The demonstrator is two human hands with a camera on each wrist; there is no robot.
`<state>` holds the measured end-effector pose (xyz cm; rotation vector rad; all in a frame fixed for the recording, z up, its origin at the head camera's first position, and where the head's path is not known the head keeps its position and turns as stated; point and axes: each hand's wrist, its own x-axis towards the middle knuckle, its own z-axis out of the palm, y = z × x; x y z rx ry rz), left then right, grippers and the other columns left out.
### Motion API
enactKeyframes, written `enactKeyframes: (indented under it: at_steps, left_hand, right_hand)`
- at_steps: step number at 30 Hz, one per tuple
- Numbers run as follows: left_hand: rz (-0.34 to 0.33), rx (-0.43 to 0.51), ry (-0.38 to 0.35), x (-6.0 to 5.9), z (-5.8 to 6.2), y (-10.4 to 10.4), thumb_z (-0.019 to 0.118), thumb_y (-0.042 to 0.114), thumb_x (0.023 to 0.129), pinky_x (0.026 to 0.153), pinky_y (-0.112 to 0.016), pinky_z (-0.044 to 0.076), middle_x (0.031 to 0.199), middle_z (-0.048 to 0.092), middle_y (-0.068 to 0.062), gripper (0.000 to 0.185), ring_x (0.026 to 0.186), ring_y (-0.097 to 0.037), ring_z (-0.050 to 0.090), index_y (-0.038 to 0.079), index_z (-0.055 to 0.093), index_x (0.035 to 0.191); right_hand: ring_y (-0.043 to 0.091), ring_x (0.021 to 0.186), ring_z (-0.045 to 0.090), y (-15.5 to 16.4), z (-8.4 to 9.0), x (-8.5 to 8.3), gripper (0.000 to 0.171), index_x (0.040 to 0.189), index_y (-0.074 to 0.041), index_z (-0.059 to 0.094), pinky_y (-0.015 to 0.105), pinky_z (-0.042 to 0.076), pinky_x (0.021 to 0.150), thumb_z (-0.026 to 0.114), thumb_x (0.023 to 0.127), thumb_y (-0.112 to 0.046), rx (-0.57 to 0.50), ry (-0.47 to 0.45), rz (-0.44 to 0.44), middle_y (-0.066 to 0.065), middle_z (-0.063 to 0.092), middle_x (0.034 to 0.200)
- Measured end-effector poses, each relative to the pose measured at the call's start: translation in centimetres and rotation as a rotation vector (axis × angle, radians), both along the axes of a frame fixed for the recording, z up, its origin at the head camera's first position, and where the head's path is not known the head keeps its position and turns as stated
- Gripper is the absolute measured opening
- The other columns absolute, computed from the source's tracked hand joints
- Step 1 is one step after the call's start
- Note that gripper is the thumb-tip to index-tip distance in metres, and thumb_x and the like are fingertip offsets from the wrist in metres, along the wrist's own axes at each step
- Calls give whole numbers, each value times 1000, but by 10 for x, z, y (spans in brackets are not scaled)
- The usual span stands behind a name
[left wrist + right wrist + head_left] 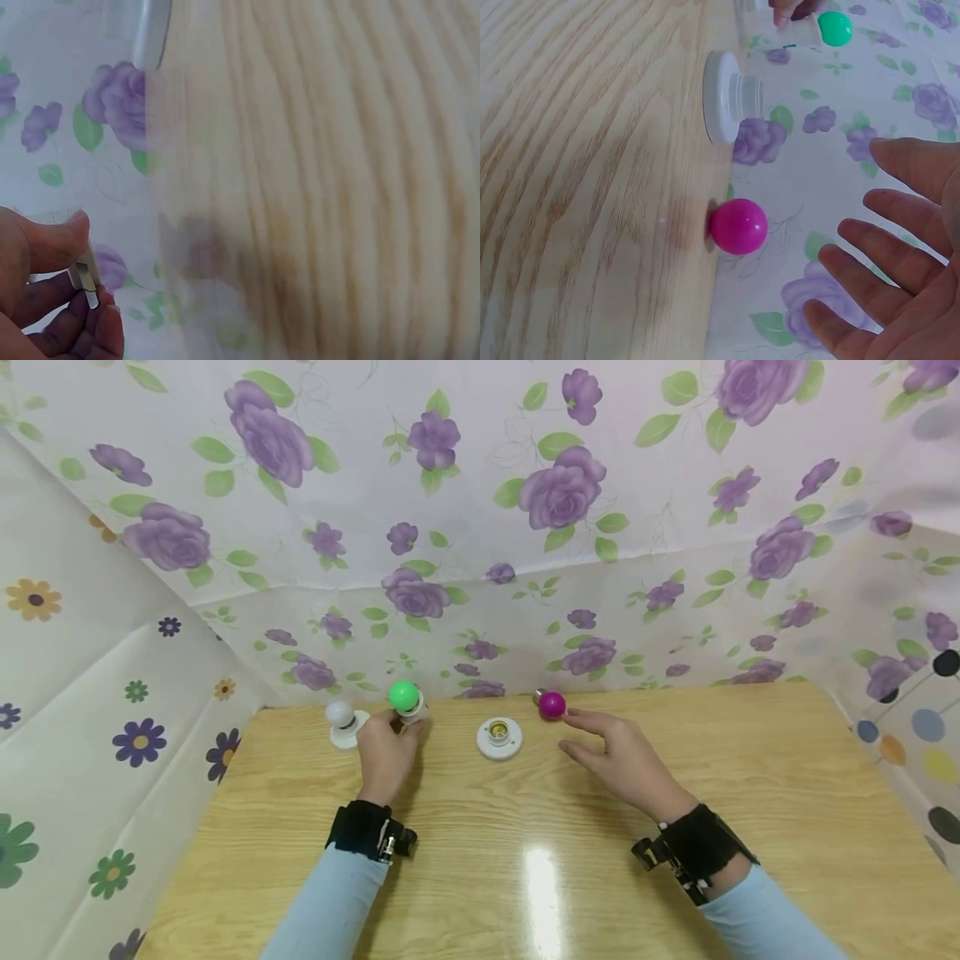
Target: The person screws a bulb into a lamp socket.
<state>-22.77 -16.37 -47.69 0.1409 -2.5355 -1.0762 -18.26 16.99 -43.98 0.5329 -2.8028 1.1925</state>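
Your right hand (626,760) hangs spread and empty just beside the magenta bulb (552,704), which lies on the wooden table (750,793). Farther back, your left hand (386,752) pinches the green bulb (404,695) by its white base, likely to steady it, near the bare socket (499,737)

At the lower left of the frame, a small white base (85,279) is pinched by the fingers (52,244) of the left hand (41,300). The blurred wooden bench (322,172) fills the right; purple-flowered sheeting (75,127) is seen at the upper left.

Green bulb (403,695), magenta bulb (552,704), white bulb (339,713) showing along far edge of wood-grain table (750,793); purple-rose backdrop (480,510) hanging behind.
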Motion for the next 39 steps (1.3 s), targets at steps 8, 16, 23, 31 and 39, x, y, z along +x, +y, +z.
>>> enactKeyframes:
  at_steps: [8, 16, 23, 31, 39]
  left_hand:
    - [91, -33, -90, -5, -10, -10, 75, 23, 80, 66, -36, 51, 85, 70, -11, 25, 76, -22, 64, 3, 71, 95]
    - [138, -59, -116, -9, -15, -17, 75, 22, 80, 65, -38, 54, 85, 71, -14, 25, 76, -26, 67, 2, 71, 94]
    - [156, -50, -140, -10, -15, -17, 76, 22, 79, 73, -44, 54, 87, 71, -15, 25, 81, -31, 67, 1, 72, 92]
    - [159, -67, -171, -12, -16, -17, 75, 22, 79, 71, -42, 54, 85, 71, -15, 24, 79, -29, 67, 1, 72, 90]
    - [142, -108, -188, -12, -15, -17, 73, 23, 82, 64, -39, 52, 83, 71, -15, 24, 74, -27, 67, 1, 73, 91]
  right_hand:
    - [22, 127, 50, 2, -2, 0, 38, 125, -18, 60, 44, 43, 103, 64, 89, -30, 6, 9, -5, 4, 55, 134]
    - [23, 126, 50, 1, -3, 1, 39, 125, -16, 60, 44, 45, 102, 64, 89, -29, 20, 5, -4, 6, 56, 133]
    - [23, 125, 51, 0, -5, 0, 39, 125, -17, 60, 43, 45, 102, 64, 89, -31, 30, 9, -1, 4, 57, 133]
    - [23, 125, 51, 1, -7, 0, 39, 125, -17, 60, 44, 44, 102, 64, 89, -31, 21, 6, 6, 6, 56, 133]
    - [24, 125, 51, 2, -7, -1, 39, 125, -18, 60, 44, 44, 102, 65, 89, -31, 32, 14, 7, 6, 56, 133]
